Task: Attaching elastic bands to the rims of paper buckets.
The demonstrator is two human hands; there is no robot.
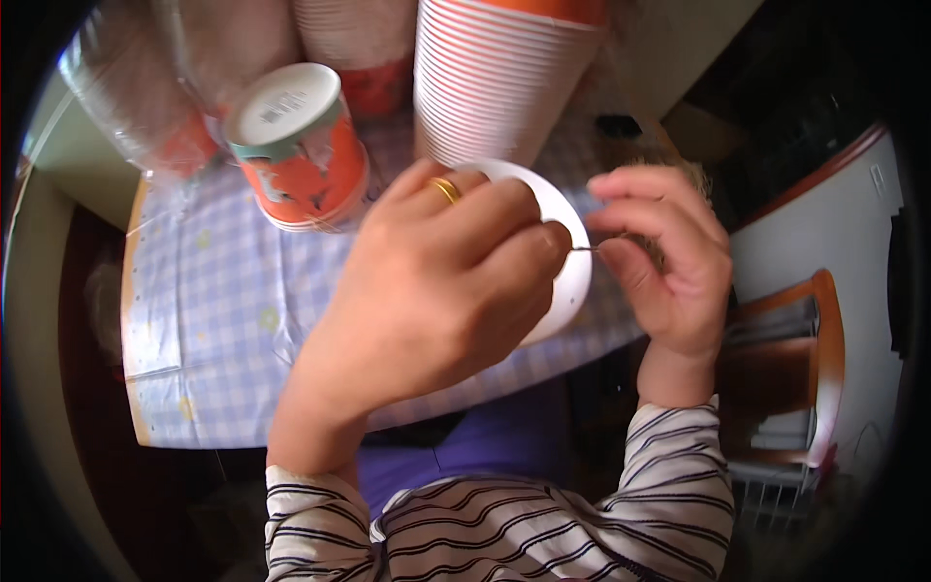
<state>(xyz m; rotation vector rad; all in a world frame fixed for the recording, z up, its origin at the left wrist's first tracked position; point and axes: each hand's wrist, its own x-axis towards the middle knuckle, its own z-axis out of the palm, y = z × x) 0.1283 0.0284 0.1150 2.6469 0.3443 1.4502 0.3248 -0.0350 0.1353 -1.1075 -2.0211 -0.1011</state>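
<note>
My left hand, a gold ring on one finger, is closed with its knuckles up. A thin dark strand sticks out from between its thumb and forefinger. The strand runs to the thumb tip of my right hand, whose fingers are curled and slightly blurred around that end. Beneath and behind my left hand shows a round white piece with a smooth edge; most of it is hidden. Whether my left hand also grips this white piece I cannot tell.
An upturned orange and green paper tub stands on the blue checked tablecloth. Behind are a tall stack of white-rimmed tubs and plastic-wrapped stacks. A wooden chair is at the right.
</note>
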